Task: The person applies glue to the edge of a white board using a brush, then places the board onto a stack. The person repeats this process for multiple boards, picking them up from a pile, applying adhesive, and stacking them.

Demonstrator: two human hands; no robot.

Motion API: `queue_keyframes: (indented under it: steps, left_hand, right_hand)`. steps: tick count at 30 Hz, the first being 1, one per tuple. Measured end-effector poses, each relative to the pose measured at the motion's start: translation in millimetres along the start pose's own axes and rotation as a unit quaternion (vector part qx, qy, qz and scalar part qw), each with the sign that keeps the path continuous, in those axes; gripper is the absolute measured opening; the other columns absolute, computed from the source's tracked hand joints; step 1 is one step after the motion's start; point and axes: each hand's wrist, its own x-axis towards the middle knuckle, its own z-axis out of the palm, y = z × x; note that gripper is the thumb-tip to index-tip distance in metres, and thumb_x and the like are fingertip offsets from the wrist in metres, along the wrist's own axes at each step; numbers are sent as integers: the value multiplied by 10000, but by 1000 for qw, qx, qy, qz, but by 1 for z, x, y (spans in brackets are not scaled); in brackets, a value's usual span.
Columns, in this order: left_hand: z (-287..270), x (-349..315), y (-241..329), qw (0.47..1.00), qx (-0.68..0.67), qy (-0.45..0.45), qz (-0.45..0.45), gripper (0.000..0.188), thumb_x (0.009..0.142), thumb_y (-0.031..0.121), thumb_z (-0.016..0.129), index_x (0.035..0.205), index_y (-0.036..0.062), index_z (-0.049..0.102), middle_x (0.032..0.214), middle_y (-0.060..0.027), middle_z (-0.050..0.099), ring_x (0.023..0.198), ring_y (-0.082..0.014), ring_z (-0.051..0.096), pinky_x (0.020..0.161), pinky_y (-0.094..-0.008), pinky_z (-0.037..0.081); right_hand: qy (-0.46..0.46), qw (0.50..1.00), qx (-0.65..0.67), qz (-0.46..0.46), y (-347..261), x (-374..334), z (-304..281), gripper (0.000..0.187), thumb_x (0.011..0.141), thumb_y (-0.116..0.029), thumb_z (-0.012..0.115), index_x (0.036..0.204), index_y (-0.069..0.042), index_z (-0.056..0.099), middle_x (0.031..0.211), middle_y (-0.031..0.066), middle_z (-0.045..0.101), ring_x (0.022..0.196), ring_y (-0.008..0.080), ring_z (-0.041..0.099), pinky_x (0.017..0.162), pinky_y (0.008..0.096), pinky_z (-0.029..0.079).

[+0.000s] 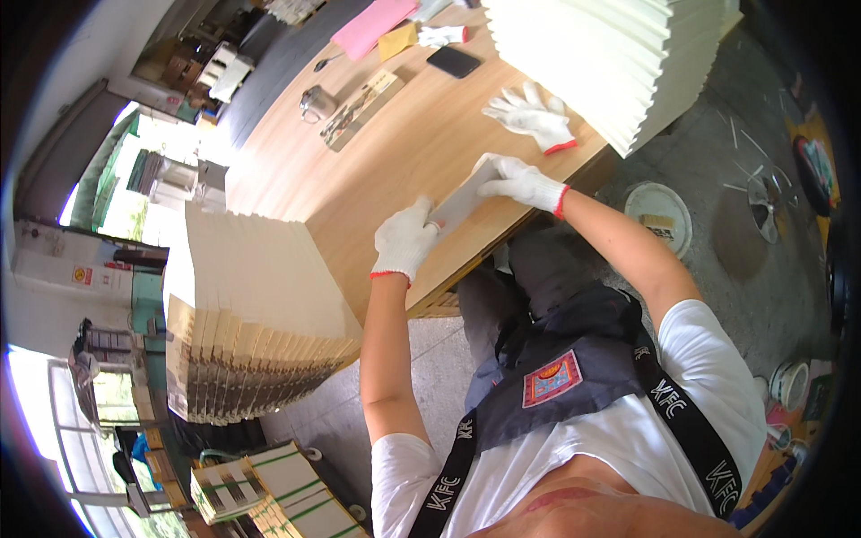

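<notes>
Both my hands wear white knit gloves with red cuffs. Between them, over the near edge of the wooden table (pixel 345 193), is a flat pale grey strip (pixel 463 203), whose exact kind I cannot make out. My left hand (pixel 404 240) closes on its left end. At the far right end, my right hand (pixel 520 183) grips it with bent fingers. A spare white glove (pixel 529 117) lies just beyond my right hand. Left of my left hand rises a tall stack of cream sheets (pixel 260 269) with dark printed edges.
A second stack of pleated white sheets (pixel 574 63) stands at the table's right end. Farther back are a phone (pixel 454 61), a metal mug (pixel 317 104), a long printed piece (pixel 362 109) and pink paper (pixel 372 27). A round white lid (pixel 659 215) is on the floor at right.
</notes>
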Motion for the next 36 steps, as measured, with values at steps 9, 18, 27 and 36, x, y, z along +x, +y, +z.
queue_keyframes:
  steps: [9,18,27,36]
  left_hand:
    - [13,-6,-36,899,-435,-53,9,333,929,200,627,1224,46,642,1026,-92,722,862,-182,680,767,-328,524]
    - [70,-29,-7,540,-817,-203,-27,410,969,193,623,1283,-58,537,1177,-143,668,1001,-231,685,880,-373,567]
    - [79,-34,3,721,-683,-45,-112,351,970,212,630,1172,-72,588,1058,-142,691,913,-235,696,808,-373,582]
    - [86,-37,1,579,-804,-123,-52,372,961,222,643,1190,-65,581,1095,-142,683,947,-235,690,828,-387,580]
  right_hand:
    - [176,952,251,15,-36,-29,23,727,918,-358,692,1464,-4,368,1415,149,495,1340,220,425,1125,366,319]
    - [-63,854,511,73,-39,-59,38,363,963,-240,642,1226,8,605,1160,83,676,1077,151,630,953,315,499]
    - [-25,939,324,109,-32,-66,29,386,947,-241,664,1232,7,584,1182,94,656,1090,170,626,1002,332,473]
    - [-106,806,572,105,-30,-70,46,430,925,-287,701,1227,-7,580,1168,80,663,1109,164,614,980,325,486]
